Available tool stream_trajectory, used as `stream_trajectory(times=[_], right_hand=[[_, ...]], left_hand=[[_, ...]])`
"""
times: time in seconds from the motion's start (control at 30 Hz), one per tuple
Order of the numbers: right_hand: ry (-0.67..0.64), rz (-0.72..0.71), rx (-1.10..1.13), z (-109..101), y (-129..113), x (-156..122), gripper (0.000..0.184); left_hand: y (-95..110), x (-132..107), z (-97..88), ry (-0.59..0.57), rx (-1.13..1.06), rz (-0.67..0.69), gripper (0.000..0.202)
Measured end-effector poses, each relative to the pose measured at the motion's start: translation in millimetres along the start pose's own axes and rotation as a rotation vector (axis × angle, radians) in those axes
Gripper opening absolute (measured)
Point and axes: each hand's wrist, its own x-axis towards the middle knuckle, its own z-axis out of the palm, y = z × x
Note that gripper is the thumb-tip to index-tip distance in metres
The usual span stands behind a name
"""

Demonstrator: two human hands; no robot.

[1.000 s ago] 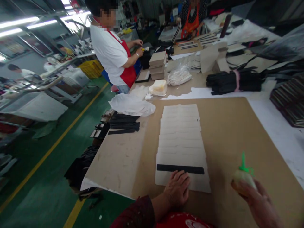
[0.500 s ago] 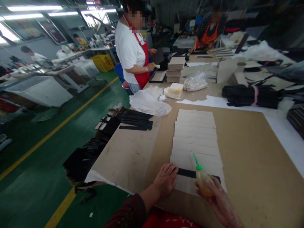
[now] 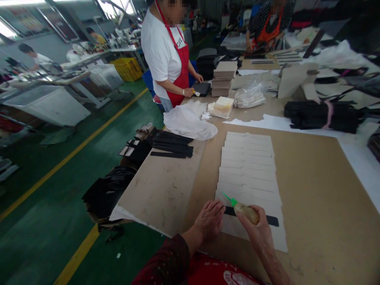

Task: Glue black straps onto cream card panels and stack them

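A squeeze bottle (image 3: 247, 213) with a green pointed nozzle and a yellowish body is gripped in my right hand (image 3: 257, 226). It tilts so that its nozzle points to the left, above the black strip (image 3: 272, 220). My left hand (image 3: 209, 217) lies with its fingers flat over the strip's left end. That end is hidden under the fingers. Beneath the strip are pale grey-white sheets (image 3: 248, 172), overlapped in a long row that runs away from me.
Several black strips (image 3: 173, 143) lie on the left board, beside a white plastic bag (image 3: 190, 123). Behind stand a yellowish block (image 3: 223, 107), a stack of boards (image 3: 224, 77) and a tied black bundle (image 3: 320, 114). Two co-workers (image 3: 166, 55) are at the table's far side.
My right hand has turned the squeeze bottle from nearly upright to tilted, its nozzle swinging left and down over the strip. My left hand stays on the strip. The co-worker has lowered a dark piece.
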Motion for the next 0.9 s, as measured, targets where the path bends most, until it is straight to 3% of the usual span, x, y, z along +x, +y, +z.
stream_trajectory(times=[0.13,0.33,0.43,0.9], right_hand=[[-0.009,-0.113,-0.062,10.9,-3.7,3.0,0.06],[0.02,-0.64,-0.147,24.6,2.8,12.0,0.032],[0.057,-0.794,-0.142,30.7,6.5,15.5,0.024],[0.022,-0.936,-0.166,35.3,0.0,16.0,0.015]], left_hand=[[0.6,0.6,-0.9,-0.005,-0.001,-0.002,0.048],[0.1,1.4,-1.9,-0.016,-0.001,0.004,0.05],[-0.2,1.3,-1.8,-0.014,-0.004,0.005,0.049],[-2.4,0.5,3.8,0.006,-0.022,0.011,0.049]])
